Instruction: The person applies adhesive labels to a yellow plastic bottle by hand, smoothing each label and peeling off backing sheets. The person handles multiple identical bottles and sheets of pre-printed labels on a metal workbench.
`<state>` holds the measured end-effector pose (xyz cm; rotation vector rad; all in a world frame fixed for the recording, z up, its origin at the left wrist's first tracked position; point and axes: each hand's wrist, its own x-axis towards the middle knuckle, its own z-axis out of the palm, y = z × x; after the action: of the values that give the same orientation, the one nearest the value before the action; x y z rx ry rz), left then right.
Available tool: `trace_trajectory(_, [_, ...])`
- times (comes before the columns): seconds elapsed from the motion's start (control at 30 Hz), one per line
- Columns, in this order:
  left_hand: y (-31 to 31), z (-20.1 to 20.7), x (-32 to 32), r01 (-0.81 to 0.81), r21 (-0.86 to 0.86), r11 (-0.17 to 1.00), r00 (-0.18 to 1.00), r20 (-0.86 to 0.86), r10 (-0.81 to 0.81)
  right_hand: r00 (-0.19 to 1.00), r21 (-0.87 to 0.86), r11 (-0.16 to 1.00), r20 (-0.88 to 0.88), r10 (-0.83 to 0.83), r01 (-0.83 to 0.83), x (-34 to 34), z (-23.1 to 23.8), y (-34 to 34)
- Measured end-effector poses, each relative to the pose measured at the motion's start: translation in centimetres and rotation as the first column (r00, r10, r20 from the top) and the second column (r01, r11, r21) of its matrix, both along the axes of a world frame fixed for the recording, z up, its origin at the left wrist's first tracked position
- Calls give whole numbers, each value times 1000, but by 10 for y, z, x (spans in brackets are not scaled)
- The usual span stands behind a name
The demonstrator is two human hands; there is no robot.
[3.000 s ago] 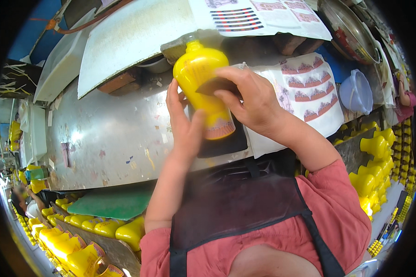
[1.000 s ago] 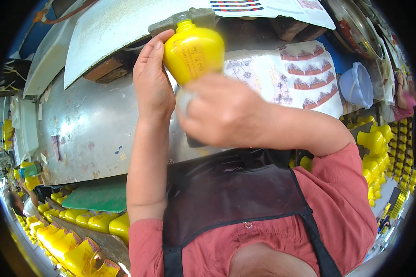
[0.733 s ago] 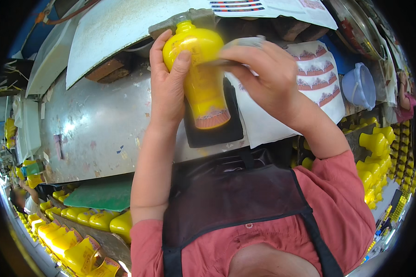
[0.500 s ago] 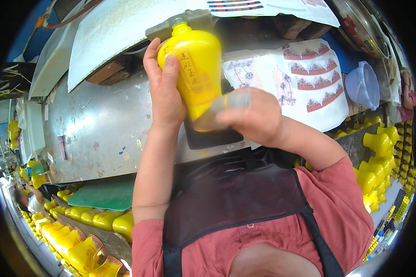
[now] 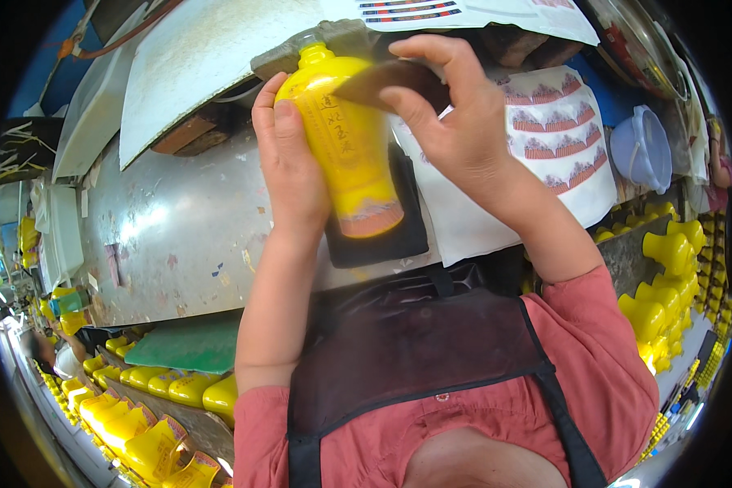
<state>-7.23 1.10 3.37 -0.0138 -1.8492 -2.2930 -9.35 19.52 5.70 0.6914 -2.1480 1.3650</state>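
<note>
A worn, scratched metal worktable [image 5: 179, 236] fills the scene, flecked with paint. On it lie a black rectangular pad [image 5: 407, 232], a white sheet of red-and-white decals [image 5: 561, 146] just right of the pad, and a green mat [image 5: 191, 346] at the near left edge.

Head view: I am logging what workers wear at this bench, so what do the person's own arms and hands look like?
Both hands, the left hand and the right hand, are bare: no gloves, and no rings or watch that show. The forearms are bare too. Short coral-red sleeves end near the elbows, part of a buttoned shirt. Over it hangs a dark apron with black straps.
</note>
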Motion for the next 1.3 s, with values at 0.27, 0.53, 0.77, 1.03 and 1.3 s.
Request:
trace_trajectory(0.27, [-6,-4,3,1,-149,989,1000,-15,-4,991,219,973,-93,92,-70,-57,49,-16])
trace_trajectory(0.53, [-10,-8,-3,-73,-340,938,997,-55,57,928,420,833,64,368,-360,-79,70,-29])
trace_trajectory(0.77, [-11,-5,-1,-138,-399,907,988,-122,96,956,446,846,104,273,-290,-92,83,-44])
trace_trajectory(1.03, [-11,10,-24,-174,-431,886,984,-116,136,959,430,864,210,188,-263,-83,76,-37])
trace_trajectory(1.3, [-9,11,-33,-150,-186,971,988,-9,151,939,149,974,323,116,-171,-61,61,-19])
